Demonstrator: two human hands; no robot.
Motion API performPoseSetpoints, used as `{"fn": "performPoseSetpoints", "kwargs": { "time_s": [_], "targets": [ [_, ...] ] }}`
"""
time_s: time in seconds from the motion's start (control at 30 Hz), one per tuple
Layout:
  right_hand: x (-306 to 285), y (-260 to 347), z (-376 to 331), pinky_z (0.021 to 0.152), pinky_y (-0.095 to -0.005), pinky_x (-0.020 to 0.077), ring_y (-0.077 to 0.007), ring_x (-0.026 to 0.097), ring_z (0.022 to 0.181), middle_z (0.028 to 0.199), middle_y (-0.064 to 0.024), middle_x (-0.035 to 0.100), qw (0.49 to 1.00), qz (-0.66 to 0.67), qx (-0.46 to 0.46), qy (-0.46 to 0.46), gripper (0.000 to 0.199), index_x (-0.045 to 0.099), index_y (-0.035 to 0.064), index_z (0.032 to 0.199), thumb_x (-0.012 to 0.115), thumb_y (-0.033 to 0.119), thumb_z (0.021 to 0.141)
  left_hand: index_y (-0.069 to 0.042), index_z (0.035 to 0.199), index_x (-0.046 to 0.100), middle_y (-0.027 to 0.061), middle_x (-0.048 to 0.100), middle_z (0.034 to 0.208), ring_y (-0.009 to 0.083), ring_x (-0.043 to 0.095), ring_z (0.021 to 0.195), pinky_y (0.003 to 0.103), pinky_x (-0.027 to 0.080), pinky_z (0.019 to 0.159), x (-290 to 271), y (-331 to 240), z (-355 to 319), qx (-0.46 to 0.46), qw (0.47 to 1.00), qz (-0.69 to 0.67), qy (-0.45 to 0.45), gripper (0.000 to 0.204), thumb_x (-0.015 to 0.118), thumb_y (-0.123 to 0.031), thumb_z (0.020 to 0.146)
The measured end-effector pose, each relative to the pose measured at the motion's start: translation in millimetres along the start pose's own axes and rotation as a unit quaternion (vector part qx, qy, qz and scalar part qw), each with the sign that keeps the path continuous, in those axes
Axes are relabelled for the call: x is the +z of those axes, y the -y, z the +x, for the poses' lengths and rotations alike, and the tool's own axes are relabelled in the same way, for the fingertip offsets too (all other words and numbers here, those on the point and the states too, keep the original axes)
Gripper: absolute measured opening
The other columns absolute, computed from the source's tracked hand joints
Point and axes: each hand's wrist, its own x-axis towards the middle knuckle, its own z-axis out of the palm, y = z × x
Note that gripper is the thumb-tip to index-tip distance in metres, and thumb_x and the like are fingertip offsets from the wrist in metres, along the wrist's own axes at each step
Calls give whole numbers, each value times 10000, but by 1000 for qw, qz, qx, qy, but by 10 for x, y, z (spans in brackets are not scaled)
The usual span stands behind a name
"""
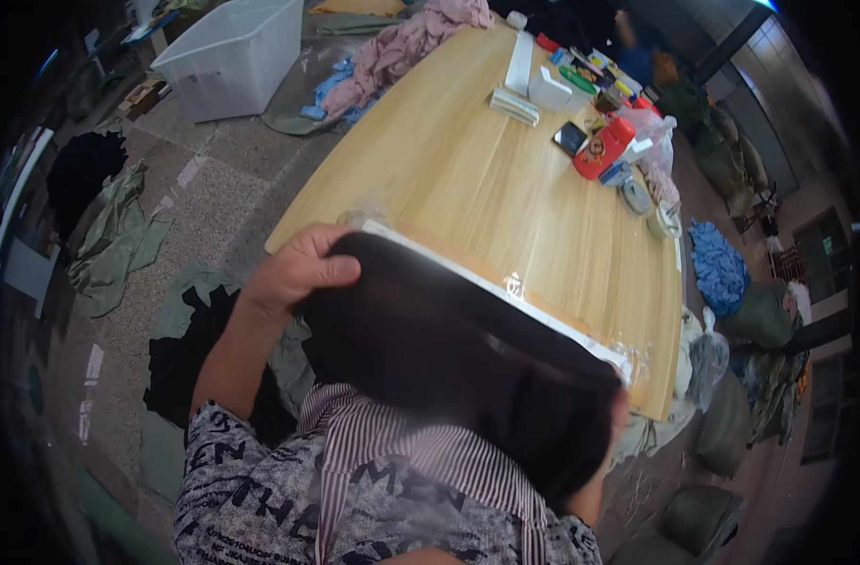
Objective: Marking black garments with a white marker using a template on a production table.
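Note:
A piece of black cloth [467, 348] is spread between my two hands, in front of my body and over the near edge of the wooden table [449, 141]. My left hand [303, 268] grips its upper left corner, thumb lying on top of the fabric. At the right end, my right hand [619, 414] holds the cloth's edge; most of its fingers are hidden behind the fabric. Just beyond the cloth, a white measuring strip [514, 294] runs along the table edge under clear tape, partly covered by the cloth.
A red bottle [603, 149], a dark phone-like device [569, 138], a tape roll [634, 197] and small boxes crowd the table's right side. Pink cloth [401, 56] hangs at its far left. A white bin [232, 61], black garments [190, 353] and green cloth [110, 245] lie on the floor.

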Motion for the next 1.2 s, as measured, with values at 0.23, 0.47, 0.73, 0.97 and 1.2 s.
{"fn": "performPoseSetpoints", "kwargs": {
  "time_s": [0.23,0.47,0.73,0.97,1.2],
  "targets": [
    [280,-871,408,725,-200,371,-40,450,770,835,49,539,964,-242,104,40,81,613,37,920,635,94,867,25,954,636,38,669,857,91,617,757,227,493,701,-857,897,254,-110,967,217,-83,124,622,-49,855],
    [81,-1129,786,618,-243,446,-106,551,650,734,-39,619,871,-471,-139,-13,93,631,25,868,687,96,846,16,917,647,14,655,824,70,590,750,220,471,687,-739,1109,660,-53,957,244,-146,94,619,-48,855],
    [-21,-1216,759,644,-295,499,-239,647,711,811,-89,661,784,-565,-258,-7,102,656,48,864,713,63,781,11,915,639,-6,637,818,56,574,788,220,459,696,-771,1090,761,-91,965,192,-154,99,608,-65,860],
    [-43,-1203,775,543,-331,460,-222,587,608,712,-31,583,776,-576,-255,16,251,683,177,881,671,26,681,-28,937,622,112,652,885,314,607,809,393,487,732,-323,1031,747,89,638,735,-213,144,629,-35,793],
    [150,-1230,762,524,-322,444,-218,573,576,693,-37,576,749,-619,-237,13,174,689,171,856,666,63,721,-48,1042,617,118,605,1177,303,534,1169,438,396,1013,395,1764,583,221,766,604,-7,255,651,-35,789]
  ]
}}
